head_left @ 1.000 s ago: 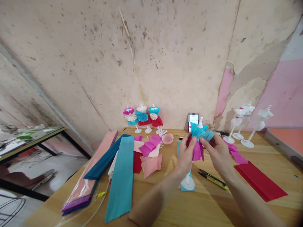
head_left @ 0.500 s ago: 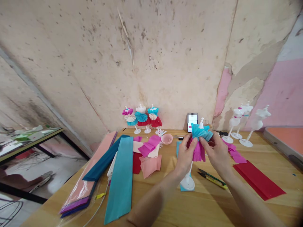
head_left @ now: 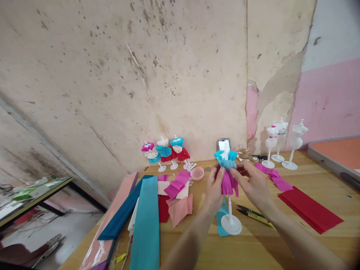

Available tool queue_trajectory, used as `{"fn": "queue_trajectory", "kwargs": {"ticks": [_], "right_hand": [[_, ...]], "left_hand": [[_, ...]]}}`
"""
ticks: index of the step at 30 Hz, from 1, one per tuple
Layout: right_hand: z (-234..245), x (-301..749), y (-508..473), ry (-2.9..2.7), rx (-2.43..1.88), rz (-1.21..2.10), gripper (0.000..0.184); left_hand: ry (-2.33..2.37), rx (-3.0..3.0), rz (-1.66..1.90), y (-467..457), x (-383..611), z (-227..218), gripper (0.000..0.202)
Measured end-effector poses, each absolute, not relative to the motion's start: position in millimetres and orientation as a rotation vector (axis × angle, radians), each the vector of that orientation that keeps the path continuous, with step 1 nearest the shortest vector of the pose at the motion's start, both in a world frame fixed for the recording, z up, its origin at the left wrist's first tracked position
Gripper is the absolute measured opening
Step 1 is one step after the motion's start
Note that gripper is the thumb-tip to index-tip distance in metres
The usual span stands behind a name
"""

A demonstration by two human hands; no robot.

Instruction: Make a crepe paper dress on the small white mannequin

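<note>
A small white dress-form mannequin [head_left: 230,222] stands upright on its round base before me, wearing a paper dress with a pleated blue top [head_left: 227,164] and a magenta skirt [head_left: 228,183]. My left hand [head_left: 215,184] pinches the dress at the waist from the left side. From the right, my right hand [head_left: 251,183] grips the same waist, thumb in front and fingers partly hidden behind. A strip of blue paper [head_left: 223,227] lies beneath the base. Yellow-and-black thread snips [head_left: 257,217] rest on the table by my right wrist.
Three dressed mannequins [head_left: 163,151] stand near the wall, beside a pink bowl [head_left: 197,173]. Bare mannequins [head_left: 297,144] stand at right, near magenta paper [head_left: 277,178] and red paper [head_left: 312,210]. Long blue paper [head_left: 146,225] and scraps lie at left. A phone [head_left: 224,144] leans behind.
The view has shifted right. The mannequin, tilted before, now stands more upright, its blue top spread wider. My hands have moved slightly lower, to the waist, still holding the dress.
</note>
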State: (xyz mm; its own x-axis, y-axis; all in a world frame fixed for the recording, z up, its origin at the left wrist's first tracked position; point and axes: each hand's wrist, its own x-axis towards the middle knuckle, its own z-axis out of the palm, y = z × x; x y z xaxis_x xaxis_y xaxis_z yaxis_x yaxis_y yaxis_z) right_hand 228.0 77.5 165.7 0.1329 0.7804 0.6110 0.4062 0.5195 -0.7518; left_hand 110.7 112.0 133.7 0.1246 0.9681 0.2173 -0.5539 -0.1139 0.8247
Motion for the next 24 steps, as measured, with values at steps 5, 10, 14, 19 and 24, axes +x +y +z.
{"fn": "queue_trajectory", "kwargs": {"ticks": [5, 10, 14, 19, 24], "right_hand": [[164.9, 229.4, 80.5, -1.526, -1.151, 0.329, 0.023], [165.5, 232.0, 83.0, -1.490, -1.122, 0.561, 0.026], [167.9, 231.8, 82.4, -1.459, -1.084, 0.669, 0.026], [162.2, 226.2, 82.8, -1.508, -1.137, 0.373, 0.025], [156.1, 222.3, 83.2, -1.509, -1.156, 0.288, 0.021]], "left_hand": [[0.542, 0.989, 1.377, 108.1, 109.8, 136.7, 0.033], [0.523, 1.005, 1.397, 107.7, 112.5, 135.7, 0.035], [0.539, 1.015, 1.428, 107.2, 113.4, 135.0, 0.033], [0.520, 0.998, 1.408, 105.4, 113.2, 135.6, 0.032], [0.509, 0.985, 1.429, 105.0, 114.1, 136.7, 0.029]]}}
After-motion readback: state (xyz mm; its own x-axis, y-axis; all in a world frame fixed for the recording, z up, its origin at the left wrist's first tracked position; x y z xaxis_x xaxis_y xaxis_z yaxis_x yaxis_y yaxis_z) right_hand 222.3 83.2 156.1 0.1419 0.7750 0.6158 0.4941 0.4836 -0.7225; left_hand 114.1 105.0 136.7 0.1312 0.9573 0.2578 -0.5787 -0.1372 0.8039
